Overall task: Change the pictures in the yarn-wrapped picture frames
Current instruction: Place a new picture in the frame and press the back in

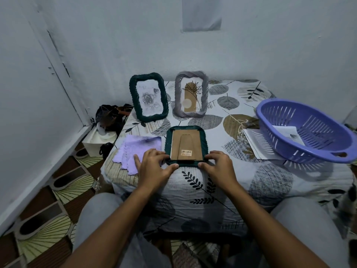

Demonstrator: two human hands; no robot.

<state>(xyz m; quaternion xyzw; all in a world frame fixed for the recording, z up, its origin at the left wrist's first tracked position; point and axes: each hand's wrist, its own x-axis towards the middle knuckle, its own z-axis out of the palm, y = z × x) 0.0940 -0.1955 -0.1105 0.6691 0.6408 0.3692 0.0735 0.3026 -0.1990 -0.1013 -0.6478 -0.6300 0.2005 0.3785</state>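
Observation:
A dark green yarn-wrapped frame (185, 130) lies face down on the cloth-covered table (222, 180), its brown cardboard back (186, 145) with a barcode sticker facing up. My left hand (154, 163) holds the frame's near left corner, thumb along the near edge. My right hand (218, 164) holds the near right corner the same way. Behind stand two upright frames: a green one (148, 97) with a grey rose drawing and a grey one (191, 94) with a tan plant print.
A lilac cloth (137, 149) lies left of the flat frame. A purple plastic basket (307, 130) with a paper inside sits tilted at the right, over white sheets (257, 144). Bags (110, 117) crowd the floor by the left wall.

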